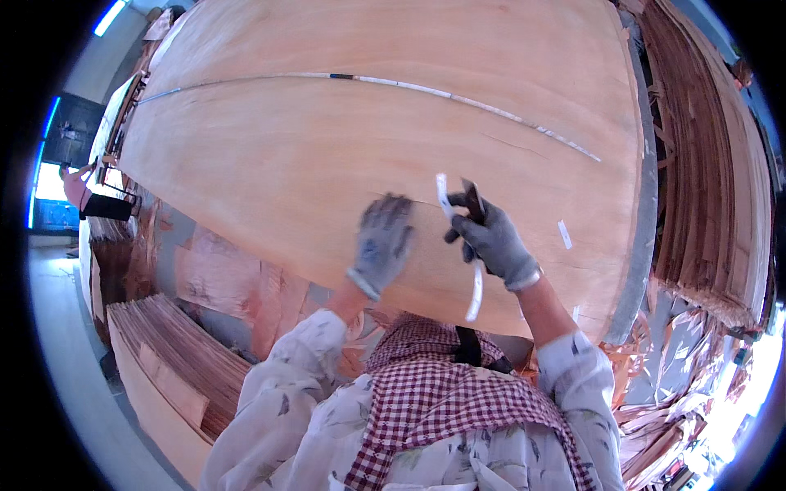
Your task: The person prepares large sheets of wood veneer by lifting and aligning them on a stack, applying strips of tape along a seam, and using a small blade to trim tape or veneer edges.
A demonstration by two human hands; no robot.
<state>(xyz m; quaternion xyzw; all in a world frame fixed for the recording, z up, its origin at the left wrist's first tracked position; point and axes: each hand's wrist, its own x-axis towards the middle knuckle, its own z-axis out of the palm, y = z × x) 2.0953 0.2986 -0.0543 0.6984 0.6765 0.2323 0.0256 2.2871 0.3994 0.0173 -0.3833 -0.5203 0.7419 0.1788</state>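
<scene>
A large pale wood veneer sheet lies in front of me. My left hand, in a grey glove, is over the sheet with its fingers stretched out and holds nothing. To its right, my gloved right hand is closed around a dark, flat, blade-like tool. A narrow white tape strip passes through the same hand, one end sticking up past the fingers and the other hanging toward me. A thin crack line shows in the veneer between the hands. Whether the left palm touches the sheet I cannot tell.
A long thin white stick lies across the sheet's far part. A short white tape piece is on the sheet at right. Stacked veneers stand at right and lower left. Far left, another person bends over a table.
</scene>
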